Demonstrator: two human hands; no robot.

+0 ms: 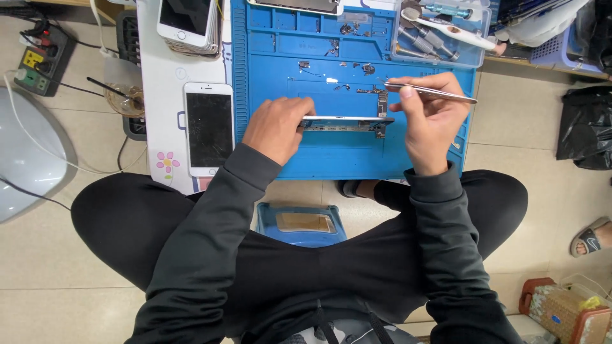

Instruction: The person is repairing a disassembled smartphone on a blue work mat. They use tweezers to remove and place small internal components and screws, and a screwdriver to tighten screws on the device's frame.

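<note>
Head view, looking down on a seated person in a dark hooded top and black trousers, knees spread above a tiled floor. Nearest, between the knees, a small blue tray (301, 224) lies on the floor. Beyond it, the left hand (275, 127) rests knuckles-up on the blue mat (331, 159), fingers curled together and closed on the left end of an opened phone (347, 123), which is turned up on its long edge near the middle of the mat. The right hand (432, 121) stands at the phone's right end; thumb and forefinger are pressed together, pinching metal tweezers (430, 93), the other fingers folded loosely beneath. The tweezers lie nearly level, tips pointing left above the phone's right end and the rear end projecting past the hand to the right; whether the tips touch anything cannot be told. Small screws and metal parts (344, 67) are scattered over the mat just beyond the hands. To the left, on a white surface, a white phone (208, 127) with a cracked dark screen lies flat, with a small glass dish (124, 99) beside it. Farther off, a stack of phones (190, 24) sits at top left, a power strip (39, 58) on the floor, and a clear tool tray (440, 32) at the mat's far right corner.
</note>
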